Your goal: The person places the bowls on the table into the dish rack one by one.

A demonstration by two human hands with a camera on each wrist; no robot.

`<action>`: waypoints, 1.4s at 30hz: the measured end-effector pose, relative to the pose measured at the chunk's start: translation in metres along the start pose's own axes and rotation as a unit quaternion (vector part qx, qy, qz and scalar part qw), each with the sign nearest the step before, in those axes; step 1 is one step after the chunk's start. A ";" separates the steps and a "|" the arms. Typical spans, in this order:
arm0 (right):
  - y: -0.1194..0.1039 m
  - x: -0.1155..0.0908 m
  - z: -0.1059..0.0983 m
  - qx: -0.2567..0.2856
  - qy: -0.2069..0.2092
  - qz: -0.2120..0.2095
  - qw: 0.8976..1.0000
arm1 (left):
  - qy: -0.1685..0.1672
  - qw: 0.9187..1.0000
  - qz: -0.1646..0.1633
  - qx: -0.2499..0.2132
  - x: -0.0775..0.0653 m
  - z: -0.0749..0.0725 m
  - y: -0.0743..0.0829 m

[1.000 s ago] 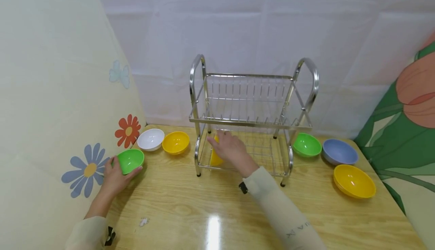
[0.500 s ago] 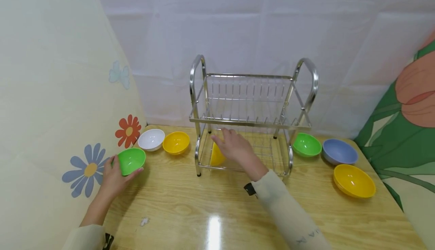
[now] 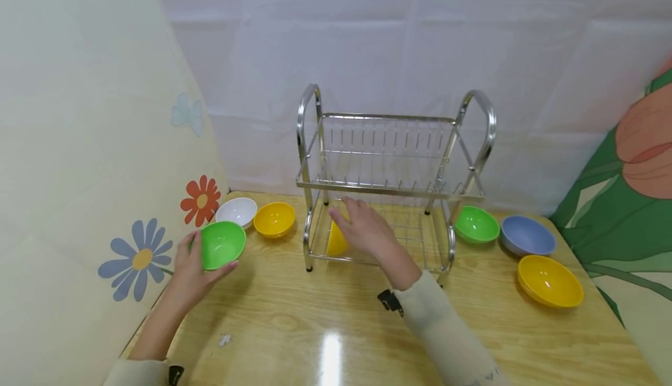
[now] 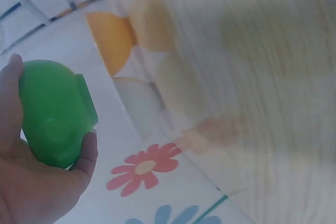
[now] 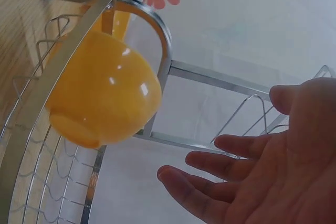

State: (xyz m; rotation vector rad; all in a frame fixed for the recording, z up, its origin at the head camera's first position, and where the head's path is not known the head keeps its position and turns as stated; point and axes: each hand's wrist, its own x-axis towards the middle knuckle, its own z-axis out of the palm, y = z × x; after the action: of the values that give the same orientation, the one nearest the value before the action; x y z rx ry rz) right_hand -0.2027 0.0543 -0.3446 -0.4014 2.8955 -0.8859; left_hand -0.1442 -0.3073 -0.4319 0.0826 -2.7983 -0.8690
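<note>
My left hand [image 3: 190,275] grips a small green bowl [image 3: 224,246] by its side, thumb and fingers at the rim. In the left wrist view the same green bowl [image 4: 55,114] shows its outside and foot ring. My right hand [image 3: 367,231] reaches to the lower tier of a two-tier metal dish rack [image 3: 388,189]. A yellow bowl [image 5: 107,87] stands tilted on its side in that tier's left end. In the right wrist view my right hand [image 5: 252,177] has its fingers spread apart from this bowl, holding nothing.
Left of the rack sit a white bowl [image 3: 237,211] and a yellow bowl [image 3: 275,220]. On its right are a green bowl [image 3: 476,224], a blue bowl [image 3: 527,235] and a larger yellow bowl [image 3: 550,281]. Cloth-covered walls [image 3: 367,36] stand behind and at the left.
My left hand has raised the green bowl and carried it to the right, in front of the white bowl. The right hand has drawn slightly right, off the yellow bowl in the rack.
</note>
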 end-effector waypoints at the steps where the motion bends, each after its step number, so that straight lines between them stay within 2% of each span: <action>1: -0.001 -0.001 0.000 0.007 0.001 -0.004 1.000 | 0.001 1.000 0.003 -0.001 -0.001 0.000 0.003; 6: -0.008 -0.009 0.001 0.032 0.007 -0.019 0.999 | 0.007 1.000 0.029 -0.001 -0.006 -0.001 0.017; 18: -0.024 -0.023 0.007 0.051 0.016 -0.042 0.998 | -0.016 0.997 0.075 -0.029 -0.018 -0.001 0.049; 31: -0.032 -0.033 0.019 0.070 0.015 -0.055 0.996 | -0.040 0.994 0.090 -0.053 -0.029 0.009 0.070; 42: -0.036 -0.037 0.030 0.081 0.014 -0.076 0.994 | -0.044 0.990 0.114 -0.069 -0.036 0.016 0.090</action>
State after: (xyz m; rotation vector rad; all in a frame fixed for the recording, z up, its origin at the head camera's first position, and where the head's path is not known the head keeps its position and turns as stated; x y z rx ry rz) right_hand -0.1539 0.0191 -0.3492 -0.6046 2.8200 -1.1463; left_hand -0.1118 -0.2202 -0.4000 -0.2977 -2.7446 -1.0275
